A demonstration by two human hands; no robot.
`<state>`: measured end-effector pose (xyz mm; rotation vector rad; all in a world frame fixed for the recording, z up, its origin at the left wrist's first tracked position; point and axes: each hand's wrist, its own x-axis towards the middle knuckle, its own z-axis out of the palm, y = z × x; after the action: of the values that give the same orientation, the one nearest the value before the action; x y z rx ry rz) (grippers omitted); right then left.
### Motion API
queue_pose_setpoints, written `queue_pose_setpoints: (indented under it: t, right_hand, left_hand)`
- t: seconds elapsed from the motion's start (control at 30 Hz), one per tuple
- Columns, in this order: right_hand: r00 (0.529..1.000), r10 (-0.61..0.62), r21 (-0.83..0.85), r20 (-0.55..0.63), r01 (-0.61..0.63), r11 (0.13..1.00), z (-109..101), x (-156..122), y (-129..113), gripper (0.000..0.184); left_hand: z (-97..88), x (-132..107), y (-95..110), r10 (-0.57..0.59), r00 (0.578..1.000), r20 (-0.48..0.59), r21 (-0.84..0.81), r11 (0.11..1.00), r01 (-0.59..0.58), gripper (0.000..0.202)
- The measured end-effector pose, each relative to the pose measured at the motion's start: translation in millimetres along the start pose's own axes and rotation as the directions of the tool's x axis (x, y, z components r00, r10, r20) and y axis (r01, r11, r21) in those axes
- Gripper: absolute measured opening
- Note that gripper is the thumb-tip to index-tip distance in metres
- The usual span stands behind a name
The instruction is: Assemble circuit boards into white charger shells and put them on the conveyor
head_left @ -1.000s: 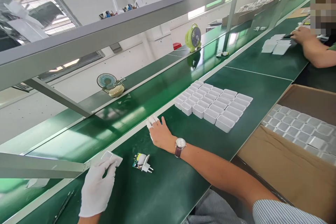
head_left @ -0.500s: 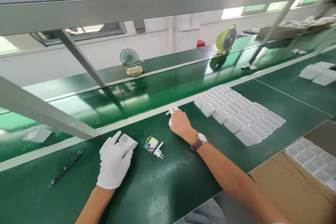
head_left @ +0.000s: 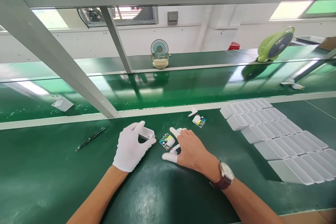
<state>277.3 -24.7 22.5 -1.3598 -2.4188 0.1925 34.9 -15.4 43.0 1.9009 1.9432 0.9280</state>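
Observation:
My left hand (head_left: 132,147), in a white glove, has its thumb and fingers around a small white plastic case (head_left: 147,133) whose open side faces up. A green circuit board (head_left: 165,141) with a white plug piece lies just right of that case. Over the plug end is my right hand (head_left: 187,147), with white finger cots on its fingertips; its thumb and forefinger are spread apart, and its other fingers are partly hidden. Farther back, a second circuit board (head_left: 198,121) lies on the green bench with its white plug (head_left: 193,111) close to the pale ledge.
Black tweezers (head_left: 90,139) lie left of the glove. Rows of white plastic cases (head_left: 278,136) cover the right side. A slanting metal post (head_left: 70,66) meets the ledge at left. Behind the ledge run a shiny green strip (head_left: 178,92), a small fan (head_left: 159,53) and a green fan (head_left: 275,43).
My right hand has come back from the ledge to the nearer circuit board. A second board now shows near where it was. The view has swung left; the left hand keeps the case.

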Motion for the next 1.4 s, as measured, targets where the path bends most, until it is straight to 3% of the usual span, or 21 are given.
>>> queue_pose_setpoints:
  t: [0.1,0.23,0.3,0.43,0.6,0.7,0.87,1.0,1.17,1.27,1.4]
  right_hand:
    - [0.994,-0.019,-0.071,0.109,0.027,0.997,2.7,-2.5,-3.4,0.05]
    - [0.993,-0.027,-0.072,0.117,0.036,0.997,4.3,-2.3,3.3,0.028]
    - [0.992,-0.044,-0.053,0.116,0.051,0.997,3.7,-2.1,7.6,0.032]
    - [0.989,-0.108,0.016,0.1,0.107,0.994,2.5,-1.2,14.5,0.059]
    - [0.991,-0.109,0.118,0.08,0.099,0.988,5.9,0.1,20.2,0.056]
    - [0.994,-0.088,0.171,0.061,0.077,0.982,8.7,-0.3,21.1,0.061]
    - [0.999,-0.038,0.267,0.014,0.033,0.963,6.8,-0.6,17.8,0.058]
    - [0.995,-0.026,0.344,-0.091,0.056,0.937,0.9,2.0,15.1,0.056]
    - [0.975,0.054,0.429,-0.214,0.044,0.902,-4.3,2.8,8.3,0.059]
    - [0.957,-0.003,0.441,-0.289,0.135,0.887,-7.8,0.6,0.7,0.059]
    - [0.934,-0.177,0.379,-0.312,0.293,0.878,-10.1,-2.0,-7.1,0.066]
  left_hand:
    - [2.8,-4.5,-6.8,-0.011,0.995,0.1,0.071,0.997,0.004,0.079]
    - [3.3,-8.5,-6.0,-0.013,0.962,0.271,-0.121,0.992,0.048,0.083]
    - [5.2,-8.5,-6.5,0.006,0.941,0.338,-0.194,0.979,0.064,0.082]
    - [12.0,-8.7,-13.4,0.062,0.919,0.39,-0.227,0.973,0.031,0.08]
    - [16.2,-13.7,-18.5,0.111,0.885,0.453,-0.244,0.97,0.003,0.095]
    - [17.9,-16.6,-15.7,0.147,0.893,0.426,-0.253,0.967,-0.038,0.093]
    - [20.0,-20.1,-9.3,0.177,0.932,0.316,-0.268,0.959,-0.091,0.062]
    - [19.1,-21.4,-11.7,0.128,0.954,0.27,-0.255,0.965,-0.058,0.061]
    - [23.1,-23.9,-21.4,0.167,0.955,0.245,-0.177,0.976,-0.126,0.073]
    - [25.6,-25.9,-24.9,0.225,0.952,0.209,-0.165,0.967,-0.193,0.081]
    - [25.3,-25.2,-26.7,0.342,0.93,0.132,-0.151,0.935,-0.322,0.085]
